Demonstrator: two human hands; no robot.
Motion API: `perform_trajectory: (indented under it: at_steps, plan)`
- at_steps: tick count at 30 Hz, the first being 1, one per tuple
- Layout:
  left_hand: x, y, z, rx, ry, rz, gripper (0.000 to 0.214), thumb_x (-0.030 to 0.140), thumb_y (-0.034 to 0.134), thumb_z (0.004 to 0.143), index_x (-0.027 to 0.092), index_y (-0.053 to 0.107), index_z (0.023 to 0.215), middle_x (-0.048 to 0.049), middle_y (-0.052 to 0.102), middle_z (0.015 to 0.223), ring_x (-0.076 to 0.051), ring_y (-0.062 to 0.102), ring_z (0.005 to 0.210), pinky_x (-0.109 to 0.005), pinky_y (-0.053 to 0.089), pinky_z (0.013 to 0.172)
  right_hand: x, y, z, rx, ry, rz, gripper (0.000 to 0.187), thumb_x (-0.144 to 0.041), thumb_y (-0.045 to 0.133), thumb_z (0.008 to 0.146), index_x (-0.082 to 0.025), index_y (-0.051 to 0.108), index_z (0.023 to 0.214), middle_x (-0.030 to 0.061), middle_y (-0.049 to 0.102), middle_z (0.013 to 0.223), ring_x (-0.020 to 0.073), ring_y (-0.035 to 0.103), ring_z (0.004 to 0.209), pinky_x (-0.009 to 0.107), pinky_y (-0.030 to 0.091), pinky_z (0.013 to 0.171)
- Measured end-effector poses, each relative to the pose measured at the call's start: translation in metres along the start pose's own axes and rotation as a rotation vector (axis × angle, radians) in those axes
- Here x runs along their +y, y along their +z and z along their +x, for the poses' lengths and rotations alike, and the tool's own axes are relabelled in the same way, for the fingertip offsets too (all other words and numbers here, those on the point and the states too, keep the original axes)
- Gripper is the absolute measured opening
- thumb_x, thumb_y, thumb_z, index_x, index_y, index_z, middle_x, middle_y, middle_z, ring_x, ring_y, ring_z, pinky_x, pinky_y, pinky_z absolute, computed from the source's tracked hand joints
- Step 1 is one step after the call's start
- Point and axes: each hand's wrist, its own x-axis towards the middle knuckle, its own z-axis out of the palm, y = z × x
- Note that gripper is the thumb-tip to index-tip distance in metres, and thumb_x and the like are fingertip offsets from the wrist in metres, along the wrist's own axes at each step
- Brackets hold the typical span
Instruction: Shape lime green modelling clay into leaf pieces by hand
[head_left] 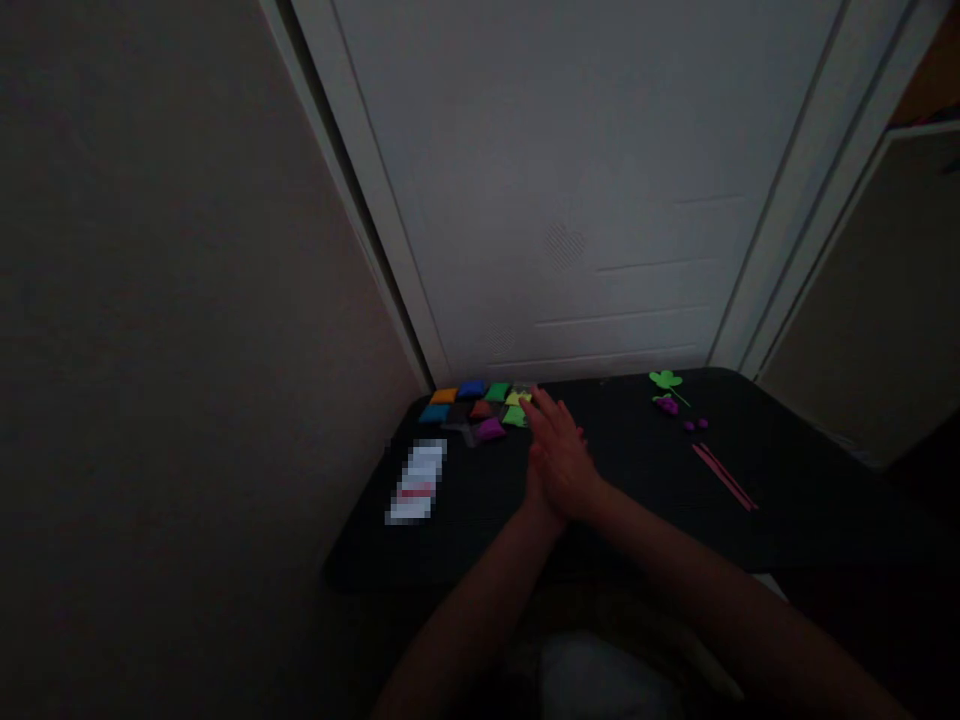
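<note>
My right hand (pixel 571 464) lies palm to palm against my left hand (pixel 535 478) above the middle of the dark table. The right fingers are stretched out and slightly apart, pointing up and away. Most of the left hand is covered by the right, so its fingers barely show. Whether anything sits between the palms is hidden. Just beyond and left of the hands lie several small packets of coloured modelling clay, among them a purple packet (pixel 492 429), a light green packet (pixel 516 415), a blue packet (pixel 472 388) and an orange packet (pixel 444 396).
On the right of the table (pixel 480 545) are a green clover-like shape with a stem (pixel 665 380), a purple lump with green (pixel 666 404), two small purple balls (pixel 689 426) and pink sticks (pixel 724 477). A blurred white sheet (pixel 417 484) lies left. A white door (pixel 600 180) stands behind.
</note>
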Motion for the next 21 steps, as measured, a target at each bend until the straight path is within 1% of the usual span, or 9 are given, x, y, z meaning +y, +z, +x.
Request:
perform_trajectory:
  at_steps: [2,4,6,8,11,15,17,19,21]
  plan:
    - [-0.001,-0.002,0.003,-0.081,-0.131,-0.014,0.045,0.046,0.029,0.079,0.023,0.044,0.114,-0.0037,0.043,0.122,-0.021,0.035,0.116,-0.037,0.029,0.095,0.019,0.004,0.004,0.042,0.087,-0.028,0.048,-0.039,0.013,0.085,-0.018,0.025,0.127,0.0061,0.022,0.135,0.0209,0.015,0.125,0.044,0.011,0.100]
    - [-0.002,-0.006,0.006,-0.118,-0.246,-0.025,0.043,0.045,0.032,0.078,0.021,0.047,0.110,-0.0046,0.047,0.119,-0.021,0.039,0.112,-0.037,0.032,0.093,0.036,0.009,0.002,0.065,0.151,-0.076,0.047,-0.040,0.019,0.084,-0.018,0.033,0.123,0.0072,0.029,0.132,0.0221,0.017,0.124,0.045,0.010,0.100]
    - [-0.003,-0.011,0.008,-0.083,-0.308,-0.005,0.037,0.041,0.035,0.078,0.020,0.050,0.105,-0.0050,0.051,0.113,-0.021,0.044,0.108,-0.037,0.035,0.090,0.046,0.013,-0.002,0.082,0.189,-0.123,0.045,-0.042,0.025,0.083,-0.018,0.039,0.119,0.0082,0.033,0.129,0.0227,0.019,0.123,0.047,0.008,0.099]
    - [-0.006,-0.017,0.010,-0.004,-0.329,0.030,0.029,0.034,0.037,0.077,0.018,0.053,0.096,-0.0056,0.057,0.102,-0.020,0.049,0.100,-0.037,0.039,0.085,0.051,0.015,-0.006,0.107,0.222,-0.149,0.044,-0.043,0.028,0.082,-0.018,0.042,0.116,0.0088,0.036,0.127,0.0228,0.021,0.122,0.048,0.007,0.099]
    - [-0.009,-0.025,0.011,0.086,-0.352,0.066,0.018,0.017,0.039,0.072,0.014,0.055,0.081,-0.0065,0.059,0.085,-0.016,0.056,0.082,-0.033,0.043,0.077,0.059,0.016,-0.010,0.157,0.276,-0.145,0.043,-0.043,0.029,0.081,-0.018,0.044,0.113,0.0093,0.038,0.124,0.0231,0.022,0.121,0.049,0.007,0.098]
    - [-0.008,-0.037,0.011,0.101,-0.459,0.104,0.026,0.001,0.039,0.061,0.010,0.053,0.080,-0.0090,0.058,0.080,-0.014,0.057,0.073,-0.028,0.046,0.069,0.083,0.017,-0.014,0.264,0.368,-0.049,0.040,-0.040,0.027,0.083,-0.016,0.049,0.107,0.0102,0.045,0.116,0.0219,0.031,0.115,0.046,0.017,0.096]
    - [-0.005,-0.042,0.013,0.148,-0.434,0.144,0.025,0.000,0.041,0.062,0.010,0.051,0.083,-0.0098,0.058,0.080,-0.015,0.058,0.076,-0.027,0.047,0.070,0.097,0.018,-0.016,0.325,0.408,0.039,0.039,-0.038,0.026,0.083,-0.015,0.051,0.102,0.0106,0.049,0.110,0.0200,0.038,0.109,0.042,0.025,0.094]
    - [0.001,-0.046,0.018,0.145,-0.356,0.195,0.023,0.002,0.046,0.065,0.010,0.051,0.086,-0.0097,0.058,0.082,-0.017,0.057,0.082,-0.028,0.046,0.074,0.106,0.020,-0.017,0.361,0.440,0.140,0.037,-0.037,0.026,0.083,-0.014,0.053,0.097,0.0102,0.051,0.102,0.0186,0.043,0.102,0.038,0.031,0.090]
    - [0.009,-0.051,0.028,0.109,-0.268,0.264,0.025,0.004,0.051,0.066,0.012,0.050,0.090,-0.0083,0.058,0.084,-0.017,0.057,0.085,-0.028,0.045,0.078,0.109,0.022,-0.018,0.329,0.461,0.253,0.034,-0.037,0.030,0.082,-0.015,0.053,0.094,0.0088,0.053,0.096,0.0178,0.048,0.094,0.036,0.037,0.084]
